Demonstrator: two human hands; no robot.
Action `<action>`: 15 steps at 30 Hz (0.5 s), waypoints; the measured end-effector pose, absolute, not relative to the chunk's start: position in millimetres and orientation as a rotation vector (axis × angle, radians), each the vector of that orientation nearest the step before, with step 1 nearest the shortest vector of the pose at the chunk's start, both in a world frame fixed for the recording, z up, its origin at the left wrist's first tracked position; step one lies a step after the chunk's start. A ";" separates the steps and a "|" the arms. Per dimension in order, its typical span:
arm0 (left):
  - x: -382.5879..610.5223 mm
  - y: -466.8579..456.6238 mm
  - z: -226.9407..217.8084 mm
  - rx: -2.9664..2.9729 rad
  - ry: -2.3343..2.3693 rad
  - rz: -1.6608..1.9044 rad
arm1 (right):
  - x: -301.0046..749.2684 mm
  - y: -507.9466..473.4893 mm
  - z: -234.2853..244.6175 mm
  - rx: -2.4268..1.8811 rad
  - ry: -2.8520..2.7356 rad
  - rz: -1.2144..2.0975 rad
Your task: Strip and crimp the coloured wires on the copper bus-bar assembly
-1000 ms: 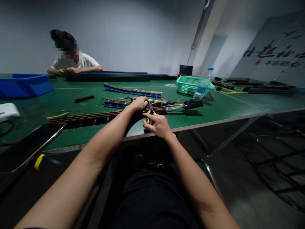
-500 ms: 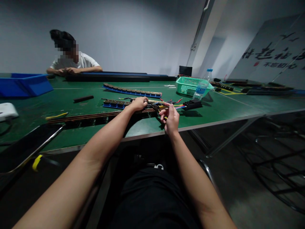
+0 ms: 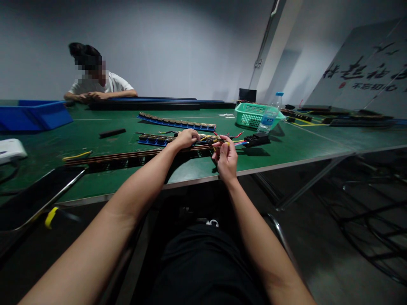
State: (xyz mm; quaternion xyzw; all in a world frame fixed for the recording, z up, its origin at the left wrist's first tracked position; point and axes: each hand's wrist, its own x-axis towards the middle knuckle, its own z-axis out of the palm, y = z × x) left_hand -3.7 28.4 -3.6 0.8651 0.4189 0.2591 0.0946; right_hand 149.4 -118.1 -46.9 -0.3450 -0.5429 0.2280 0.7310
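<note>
My left hand point(image 3: 186, 138) is closed over the top of a long brown strip point(image 3: 121, 155) that lies across the green table point(image 3: 95, 178). My right hand point(image 3: 225, 157) is closed round yellow-handled pliers point(image 3: 219, 144), whose jaws point left toward the strip's end beside my left hand. Coloured wires point(image 3: 237, 141) run from that end to a black connector block point(image 3: 256, 138). Two blue-edged strips lie behind, a near blue-edged strip point(image 3: 152, 138) and a far blue-edged strip point(image 3: 176, 120).
A green basket point(image 3: 252, 113) and a water bottle point(image 3: 270, 112) stand at the back right. A blue bin point(image 3: 32, 113) and a white device point(image 3: 11, 149) are on the left. Another person point(image 3: 95, 82) sits at the far side. The table edge runs just before my hands.
My right hand moved right from below my left hand, then rose slightly, bringing the pliers up level with the strip's wired end. My left hand stayed on the strip.
</note>
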 end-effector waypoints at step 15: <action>-5.1 31.6 -7.5 2.581 1.288 0.738 | 150.7 -99.6 -46.1 -0.727 -1.351 0.693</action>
